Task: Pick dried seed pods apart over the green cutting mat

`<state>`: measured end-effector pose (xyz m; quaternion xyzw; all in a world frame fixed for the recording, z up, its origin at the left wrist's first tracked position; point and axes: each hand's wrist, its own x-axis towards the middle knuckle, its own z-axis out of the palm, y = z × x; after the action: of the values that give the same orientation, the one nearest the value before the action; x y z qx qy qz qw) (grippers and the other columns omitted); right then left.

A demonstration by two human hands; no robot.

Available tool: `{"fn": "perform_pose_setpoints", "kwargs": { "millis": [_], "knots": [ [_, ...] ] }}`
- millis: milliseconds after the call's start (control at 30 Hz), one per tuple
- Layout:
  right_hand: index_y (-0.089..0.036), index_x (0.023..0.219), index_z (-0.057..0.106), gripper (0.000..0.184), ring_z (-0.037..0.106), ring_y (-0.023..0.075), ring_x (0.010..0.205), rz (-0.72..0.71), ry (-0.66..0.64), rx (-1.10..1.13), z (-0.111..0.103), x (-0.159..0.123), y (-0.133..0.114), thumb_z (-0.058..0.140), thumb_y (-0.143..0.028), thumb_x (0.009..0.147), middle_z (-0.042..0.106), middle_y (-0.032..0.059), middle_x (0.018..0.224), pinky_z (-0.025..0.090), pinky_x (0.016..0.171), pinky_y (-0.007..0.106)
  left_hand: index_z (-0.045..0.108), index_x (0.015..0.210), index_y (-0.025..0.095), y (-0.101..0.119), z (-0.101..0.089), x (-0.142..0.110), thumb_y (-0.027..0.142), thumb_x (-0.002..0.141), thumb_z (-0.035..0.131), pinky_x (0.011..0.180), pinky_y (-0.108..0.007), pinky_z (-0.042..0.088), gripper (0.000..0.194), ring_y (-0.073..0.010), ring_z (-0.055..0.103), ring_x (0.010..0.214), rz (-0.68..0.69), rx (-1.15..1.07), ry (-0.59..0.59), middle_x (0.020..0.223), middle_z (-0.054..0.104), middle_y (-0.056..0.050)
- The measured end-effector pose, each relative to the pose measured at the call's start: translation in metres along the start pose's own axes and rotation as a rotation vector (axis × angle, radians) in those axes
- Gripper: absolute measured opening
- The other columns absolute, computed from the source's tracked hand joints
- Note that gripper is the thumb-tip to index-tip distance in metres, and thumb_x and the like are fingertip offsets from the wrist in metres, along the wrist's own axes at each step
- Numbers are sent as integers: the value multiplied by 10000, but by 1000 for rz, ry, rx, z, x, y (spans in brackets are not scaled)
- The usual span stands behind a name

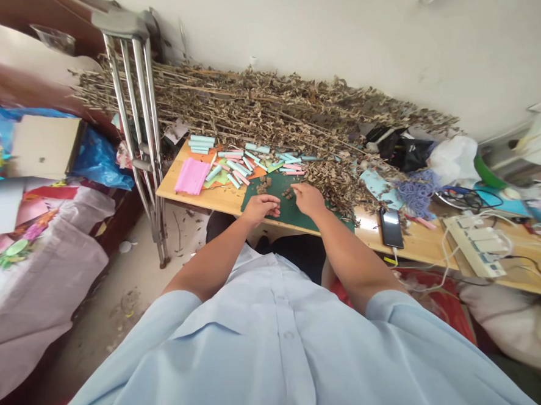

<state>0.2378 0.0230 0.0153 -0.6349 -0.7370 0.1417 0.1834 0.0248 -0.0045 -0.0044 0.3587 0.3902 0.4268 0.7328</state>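
Observation:
My left hand (262,210) is over the near edge of a dark green mat (272,196), its fingers curled together. What it holds, if anything, is too small to make out. To its right, my right hand (309,199) has its fingertips closed together low over the mat; anything between them is hidden. A small brown clump (288,193) lies just left of the right fingertips, and a larger crumbly brown heap (264,184) sits beyond my left hand. Dried leafy stalks (264,99) are piled along the wall, with loose leaves spilling onto the mat's right side.
Pale blue and pink paper rolls (238,166) and a pink paper stack (191,175) lie at the table's left. A phone (391,227) with a cable and a power strip (475,245) are at the right. Metal crutches (144,124) stand by the left end.

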Motion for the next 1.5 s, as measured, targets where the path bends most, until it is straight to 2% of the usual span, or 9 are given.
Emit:
{"fn": "perform_pose_setpoints", "kwargs": {
  "millis": [100,200,333,600,767,933,1167,1367,1500],
  "knots": [
    [-210,1209,754,327,711,236,1064,-22,91,213,3,-14,-6,545,-281,967,756,89,1206,533,1019,384,672,930,73,0,-1,0,168,723,813,614,-310,609,268,-164,713,587,6,-20,-6,717,714,-50],
    [-224,1178,761,320,730,195,870,-25,78,448,10,-32,-17,590,-366,948,772,72,1123,584,894,354,640,959,92,0,-1,-1,198,715,835,609,-308,606,330,-167,715,588,10,-43,-15,725,720,-46],
    [-233,1164,764,348,713,181,856,-10,92,564,19,-49,-30,672,-421,886,749,78,1188,601,824,338,612,927,111,1,-2,-2,241,703,868,621,-306,608,364,-174,727,611,27,-50,-44,722,715,-34],
    [-250,1127,790,260,697,212,1100,-138,171,467,30,-51,-40,661,-324,915,763,67,1150,550,1029,367,658,888,90,0,-1,-2,230,716,872,659,-298,627,308,-166,732,647,27,-58,-37,715,721,-42],
    [-237,1145,785,272,703,220,1082,-151,208,415,35,-50,-36,641,-310,926,766,76,1142,560,1014,371,680,963,73,-2,-3,-2,264,788,834,668,-302,630,301,-179,746,688,2,-76,-67,797,758,-93],
    [-258,1155,779,276,699,232,1105,-131,204,323,36,-51,-38,605,-316,949,762,73,1162,553,1041,397,665,963,94,-3,-3,-1,288,797,835,677,-293,628,307,-182,754,738,0,-48,-54,818,755,-77],
    [-249,1071,799,256,713,215,1007,-140,176,253,30,-50,-39,573,-316,971,773,76,1061,567,974,350,617,927,112,0,1,-3,271,827,798,663,-286,621,261,-180,754,715,-8,8,-66,782,742,-63],
    [-239,1027,788,239,717,230,1047,-53,223,373,26,-52,-33,613,-375,940,774,82,1089,559,1006,385,606,915,111,-1,2,-4,255,831,788,675,-287,617,247,-177,757,720,-7,49,-72,835,751,-79],
    [-209,1054,769,300,756,235,888,199,162,635,30,-53,-27,653,-422,877,786,83,1024,627,867,400,603,903,107,-1,2,-5,239,842,766,680,-303,620,219,-187,759,717,10,62,-62,821,744,-80]
  ]
}}
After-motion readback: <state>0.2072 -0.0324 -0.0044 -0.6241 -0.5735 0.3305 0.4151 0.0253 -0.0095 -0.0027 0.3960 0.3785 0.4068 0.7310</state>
